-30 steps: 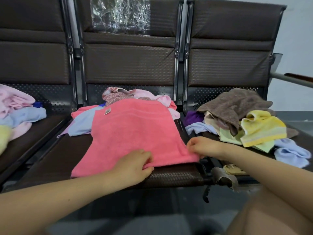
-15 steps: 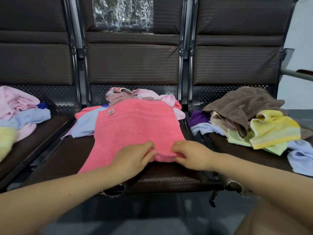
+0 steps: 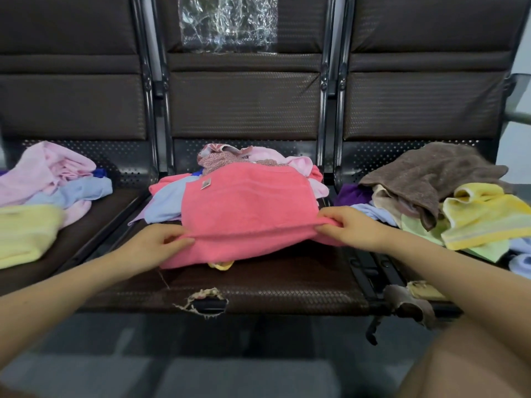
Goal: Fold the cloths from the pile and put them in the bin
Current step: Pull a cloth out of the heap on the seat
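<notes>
Left hand: your left hand (image 3: 156,245) pinches the near fold of the coral towel (image 3: 247,208), thumb and fingers curled around the edge, near the front of the middle seat (image 3: 273,285).
Right hand: your right hand (image 3: 349,226) grips the same folded edge at its right end, fingers closed on the cloth, lifting it slightly off the seat.
Coral towel: doubled over along the near edge, its far part resting on the pile (image 3: 253,159) at the back of the middle seat; a yellow scrap (image 3: 220,265) peeks from beneath.
Seat front: a torn hole (image 3: 202,303) at the front edge.
Left seat: pink, blue and yellow cloths (image 3: 43,193).
Right seat: brown towel (image 3: 431,176) over a yellow towel (image 3: 485,214) and others.
Backrest: clear plastic sheet (image 3: 228,23) on the middle one.
</notes>
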Available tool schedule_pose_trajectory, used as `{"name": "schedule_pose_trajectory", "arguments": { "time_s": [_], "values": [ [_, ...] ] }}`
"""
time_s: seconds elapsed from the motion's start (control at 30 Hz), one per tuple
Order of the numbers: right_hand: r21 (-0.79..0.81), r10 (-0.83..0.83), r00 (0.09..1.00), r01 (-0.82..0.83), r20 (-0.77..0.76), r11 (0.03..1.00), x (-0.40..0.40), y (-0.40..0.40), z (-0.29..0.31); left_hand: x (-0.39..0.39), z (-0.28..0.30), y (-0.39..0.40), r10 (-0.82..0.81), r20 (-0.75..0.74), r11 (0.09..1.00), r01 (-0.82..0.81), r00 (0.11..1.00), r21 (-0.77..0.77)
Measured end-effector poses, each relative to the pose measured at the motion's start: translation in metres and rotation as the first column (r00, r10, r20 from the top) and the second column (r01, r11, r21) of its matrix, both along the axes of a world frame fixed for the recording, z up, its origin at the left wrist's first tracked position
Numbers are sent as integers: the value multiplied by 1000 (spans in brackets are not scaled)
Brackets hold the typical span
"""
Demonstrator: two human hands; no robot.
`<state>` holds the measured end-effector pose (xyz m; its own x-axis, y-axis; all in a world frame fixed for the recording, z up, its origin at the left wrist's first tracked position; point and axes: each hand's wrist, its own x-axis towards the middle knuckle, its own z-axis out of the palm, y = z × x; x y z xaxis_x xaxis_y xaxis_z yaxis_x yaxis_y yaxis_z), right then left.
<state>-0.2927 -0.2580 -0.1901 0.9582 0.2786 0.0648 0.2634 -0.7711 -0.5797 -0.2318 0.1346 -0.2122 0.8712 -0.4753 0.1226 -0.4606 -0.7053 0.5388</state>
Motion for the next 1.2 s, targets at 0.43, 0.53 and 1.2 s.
{"name": "schedule_pose_trajectory", "arguments": {
  "time_s": [0.43, 0.53, 1.2],
  "values": [
    [60, 76, 951, -60, -300, 996, -16, 26, -7, -47, 2, 0, -93, -142, 995, 85, 986, -60],
    [30, -24, 960, 34, -278, 999, -2, 15, 4, -26, 7, 6, -61, -87, 998, 61, 994, -10],
    [-231, -442, 856, 389, -267, 892, 87, -13, -40, 124, -18, -44, 250, 82, 931, -263, 965, 254]
  ]
}}
